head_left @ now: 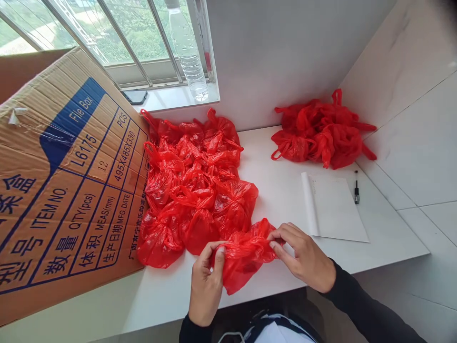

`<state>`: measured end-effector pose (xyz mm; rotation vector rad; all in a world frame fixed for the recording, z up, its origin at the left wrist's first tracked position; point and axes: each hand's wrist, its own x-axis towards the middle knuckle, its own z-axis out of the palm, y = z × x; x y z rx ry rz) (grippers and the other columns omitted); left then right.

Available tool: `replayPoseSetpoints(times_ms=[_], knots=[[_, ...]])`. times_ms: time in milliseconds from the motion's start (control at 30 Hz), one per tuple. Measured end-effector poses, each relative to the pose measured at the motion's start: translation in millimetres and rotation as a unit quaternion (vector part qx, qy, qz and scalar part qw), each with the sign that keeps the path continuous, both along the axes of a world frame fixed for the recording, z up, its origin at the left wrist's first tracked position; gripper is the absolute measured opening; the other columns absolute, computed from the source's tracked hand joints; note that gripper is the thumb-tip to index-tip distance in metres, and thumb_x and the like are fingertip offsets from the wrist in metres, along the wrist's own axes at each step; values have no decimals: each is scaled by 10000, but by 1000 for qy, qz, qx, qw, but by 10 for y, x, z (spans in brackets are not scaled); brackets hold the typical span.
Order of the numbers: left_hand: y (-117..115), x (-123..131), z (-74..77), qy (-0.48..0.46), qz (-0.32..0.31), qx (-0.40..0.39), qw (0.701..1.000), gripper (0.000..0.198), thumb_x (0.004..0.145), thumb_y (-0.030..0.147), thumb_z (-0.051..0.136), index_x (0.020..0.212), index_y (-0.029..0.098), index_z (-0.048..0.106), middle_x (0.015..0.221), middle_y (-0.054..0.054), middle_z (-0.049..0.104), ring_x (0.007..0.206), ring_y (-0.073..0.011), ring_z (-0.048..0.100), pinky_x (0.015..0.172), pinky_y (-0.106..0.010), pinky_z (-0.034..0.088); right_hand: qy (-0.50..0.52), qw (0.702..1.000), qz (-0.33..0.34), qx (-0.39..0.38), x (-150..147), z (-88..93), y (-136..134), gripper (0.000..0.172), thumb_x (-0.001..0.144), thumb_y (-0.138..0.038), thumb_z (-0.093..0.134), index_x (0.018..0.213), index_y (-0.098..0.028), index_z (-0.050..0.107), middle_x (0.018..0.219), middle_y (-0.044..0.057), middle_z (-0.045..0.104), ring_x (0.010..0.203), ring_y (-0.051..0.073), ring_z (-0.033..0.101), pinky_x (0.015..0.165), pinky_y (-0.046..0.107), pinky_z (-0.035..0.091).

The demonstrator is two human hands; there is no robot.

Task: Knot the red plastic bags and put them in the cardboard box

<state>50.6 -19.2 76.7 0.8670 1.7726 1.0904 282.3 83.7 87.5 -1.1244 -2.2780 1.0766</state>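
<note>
Both hands pinch a red plastic bag (243, 267) close to the table's front edge, stretching its gathered top sideways between them. My left hand (207, 281) is closed on the left side of the bag's top, thumb against fingers. At the right end, my right hand (303, 255) grips a bunched corner between thumb and fingertips. Something darker shows faintly through the thin plastic, but I cannot make it out. Just beyond the hands sits a cluster of knotted red bags (198, 190), packed close together; the nearest ones touch or almost touch the held bag.
A large cardboard box (82, 190) stands on the left. More red bags (321, 133) are heaped at the back right, behind a paper pad (335, 209) and a pen (356, 190). On the windowsill are a water bottle (187, 52) and a phone (135, 97). Tiled wall (428, 138) bounds the right.
</note>
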Motion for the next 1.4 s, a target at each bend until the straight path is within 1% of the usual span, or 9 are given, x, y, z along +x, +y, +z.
replayPoseSetpoints(times_ms=[167,367,500,633,800,933,1033,1233,1400], knots=[[-99,-74,39,71,65,33,995,361,969,459,530,1268,265,585,1302,-72,625,1217,-257,570,1020,-405,443,14,997,-66,-24,109,56,11,32,969,-262,505,976,-263,536,1211,36,601,1168,223,531,944,410,447],[-44,145,105,354,-151,155,910,453,912,218,637,1347,308,551,1381,-55,569,1374,-275,431,1171,-519,313,30,993,-23,-112,-25,47,-81,285,948,-368,607,1200,-307,489,1128,-5,613,1090,194,564,965,396,429],[-42,19,72,332,-108,190,918,272,934,141,596,1163,282,639,1163,-23,660,1172,-200,581,1081,-418,433,20,995,-24,-90,61,66,-68,139,1012,-308,473,1060,-301,604,887,-23,607,849,175,555,817,361,435],[-102,-70,161,278,-74,165,944,322,950,167,592,1232,312,645,1241,-32,616,1170,-181,591,945,-307,511,43,995,-62,-71,119,122,-73,105,1000,-337,521,1083,-316,583,1073,-21,627,1040,176,560,913,342,427],[-89,29,252,288,-132,212,925,381,929,135,615,1274,298,619,1179,-26,656,1126,-169,604,945,-282,505,86,995,55,-13,-149,130,-145,481,929,-338,654,1370,-327,464,1256,-1,612,1192,195,518,1110,379,338],[-107,-14,237,307,-82,229,920,336,895,101,662,1181,276,657,1093,-7,705,1066,-154,636,949,-265,501,97,994,9,-50,-211,130,-141,124,993,-265,526,1077,-290,615,943,-34,654,912,148,583,925,316,432],[-150,-82,220,277,-24,219,935,268,914,115,640,1121,279,684,1083,-3,709,1045,-156,651,945,-278,505,99,983,-84,-127,-59,135,-116,116,1009,-345,513,984,-285,609,896,-45,634,839,122,585,791,258,443],[-208,-111,258,213,176,160,948,96,937,280,637,1007,279,703,1027,11,654,989,-131,614,885,-217,476,170,955,-143,-198,246,101,-174,156,1018,-418,499,1082,-282,540,1018,-16,621,865,115,578,796,214,478],[-261,-54,373,124,160,117,972,252,940,374,614,1183,312,640,1167,5,644,1062,-172,605,928,-266,470,154,971,-112,-141,271,120,-271,130,984,-346,558,1089,-293,504,1111,7,582,1063,149,580,918,247,485]])
